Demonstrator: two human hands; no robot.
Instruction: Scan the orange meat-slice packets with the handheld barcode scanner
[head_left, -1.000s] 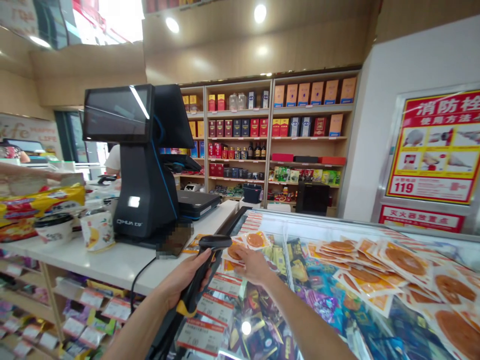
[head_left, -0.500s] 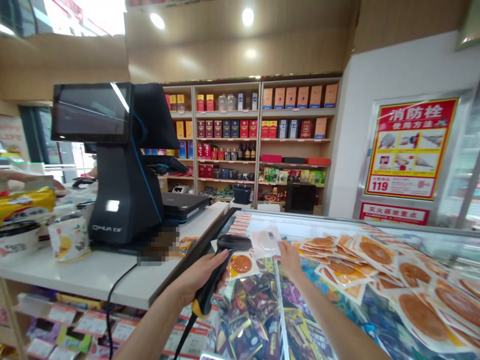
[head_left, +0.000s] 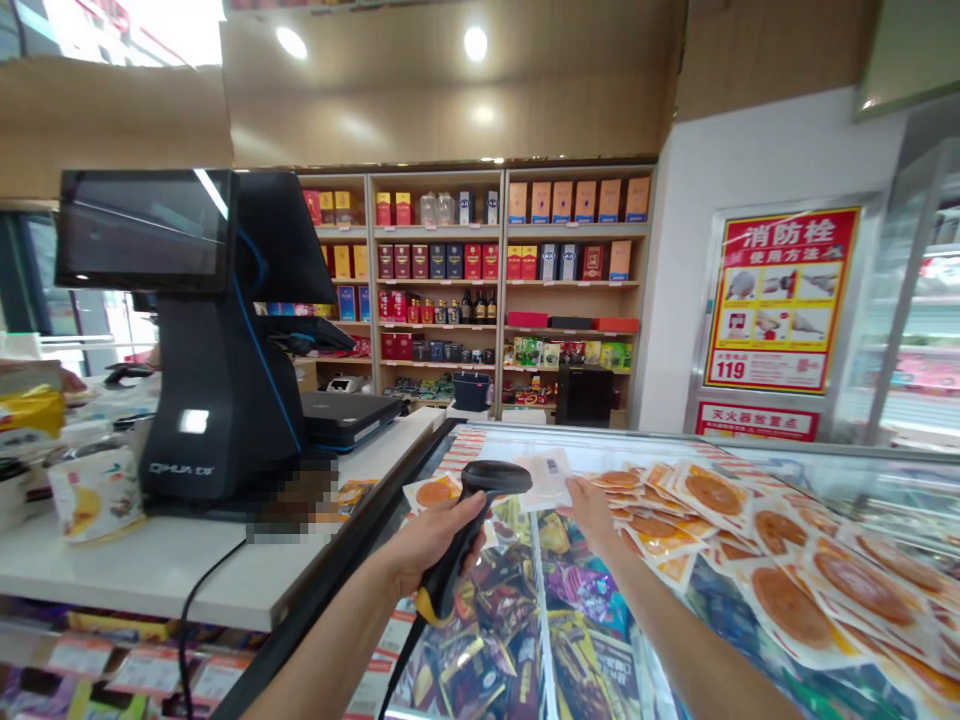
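My left hand (head_left: 442, 540) is wrapped round the handle of a black and yellow barcode scanner (head_left: 495, 478), whose head points right. Pinched at its right edge by my right hand (head_left: 589, 510) is a small flat packet (head_left: 546, 480), its whitish back with a printed barcode turned toward me. The scanner's head is close to the packet's left edge; I cannot tell whether they touch. Another packet with a round orange-brown piece (head_left: 436, 492) lies on the freezer glass behind my left hand. To the right of my right hand a pile of similar packets (head_left: 712, 492) spreads over the glass.
A chest freezer (head_left: 517, 640) holds colourful wrapped goods under its glass. At left, a black point-of-sale terminal (head_left: 202, 400) stands on a white counter (head_left: 225, 580), beside a white pouch (head_left: 97, 495). A cable (head_left: 186, 640) hangs down the counter front. Stocked shelves (head_left: 439, 235) line the back.
The view has turned slightly right. The scanner and packet remain held close together, and the packet's barcode now shows more clearly. The orange-brown packet behind the scanner now shows on its left side.
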